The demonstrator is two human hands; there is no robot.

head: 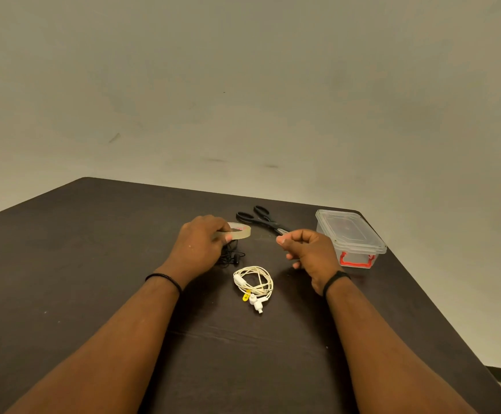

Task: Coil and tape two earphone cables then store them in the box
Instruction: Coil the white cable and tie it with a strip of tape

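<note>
Left hand [200,245]: I am gripping the clear tape roll [237,230].
Right hand [306,249]: I am pinching, probably the tape end; I cannot tell.
Risk: the tape strip may be folding onto itself before reaching the white earphone coil [253,283] between my hands.

Between the hands, bare table [261,246] leaves an open passage. The white earphone coil [253,283] lies nearer the body. Scissors [261,219] block the far side. The lidded box [351,234] stands just right of the right hand [309,252].

A plain indoor room, its kind unclear: a dark worktop [94,264] stands against a bare beige wall [243,85], with pale floor [452,309] right of the worktop.
</note>
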